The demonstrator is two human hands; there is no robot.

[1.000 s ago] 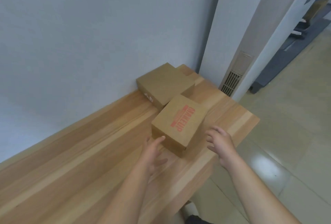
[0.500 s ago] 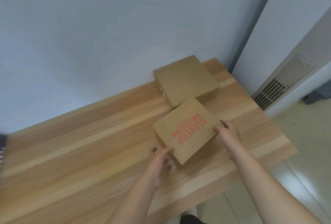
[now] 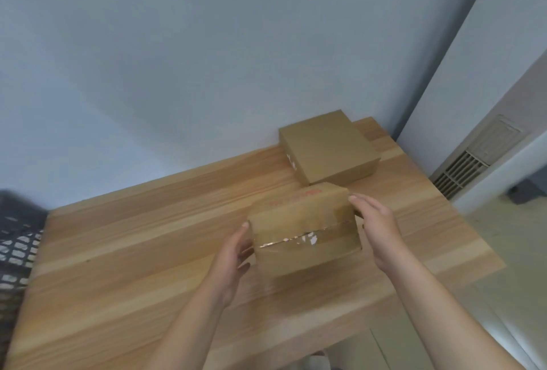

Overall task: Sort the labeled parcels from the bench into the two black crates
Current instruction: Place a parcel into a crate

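A brown cardboard parcel with red lettering (image 3: 305, 227) is lifted off the wooden bench (image 3: 148, 251) and tilted toward me, its taped underside facing the camera. My left hand (image 3: 233, 254) grips its left side and my right hand (image 3: 374, 221) grips its right side. A second brown parcel (image 3: 328, 147) lies flat on the bench by the wall, behind the held one. A black mesh crate (image 3: 16, 245) shows at the left edge of the view, beyond the bench's end.
A grey wall runs along the back of the bench. To the right stand a wall corner with a vent grille (image 3: 473, 159) and a tiled floor (image 3: 509, 266) below the bench's right end.
Both hands closed on the lettered parcel's sides and raised it, tipping its bottom toward me. The view swung left, bringing the black crate into sight.
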